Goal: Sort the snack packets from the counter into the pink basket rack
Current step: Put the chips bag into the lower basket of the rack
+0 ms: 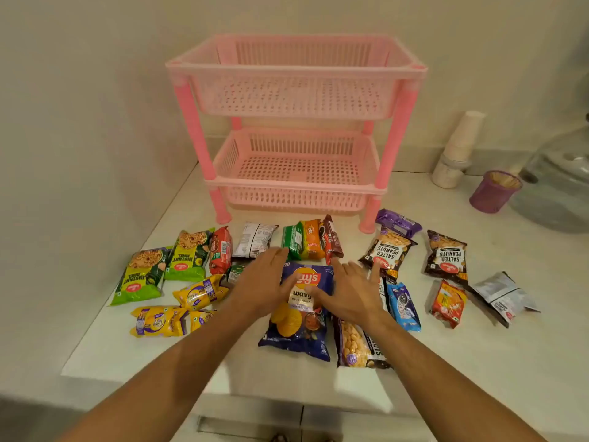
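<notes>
Plain cream walls (pixel 79 90) meet in a corner behind a white counter (pixel 478 362), softly lit.

I am viewing a scene under warm, moderately dim indoor light. Soft shadows are falling toward me beneath both forearms. Detail is blurring slightly at the left hand (pixel 264 282) and right hand (pixel 350 291). Beyond the fingertips, the pink basket rack (pixel 296 74) is bowing outward from wide-angle distortion. Lower corners are darkening.
</notes>
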